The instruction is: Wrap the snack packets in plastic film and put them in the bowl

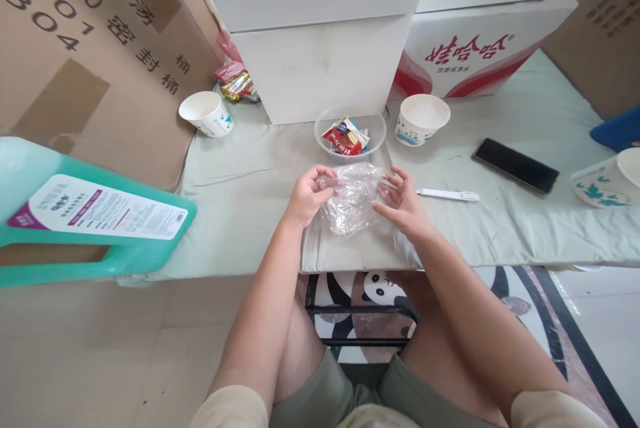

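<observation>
A crumpled clear plastic bag (351, 198) lies on the pale green cloth surface (250, 195) in front of me. My left hand (307, 193) grips the bag's left edge with fingers curled. My right hand (403, 200) touches the bag's right side, its fingers bent and pinching the plastic. Just behind the bag stands a clear bowl (350, 137) holding a red snack packet (345, 137).
Paper cups stand at the back left (207, 113), back right (421, 120) and far right (607, 178). A black phone (516, 165) and a white pen (449, 195) lie to the right. White boxes (320, 68) and cardboard (90, 48) line the back. A teal stool (95, 215) is on the left.
</observation>
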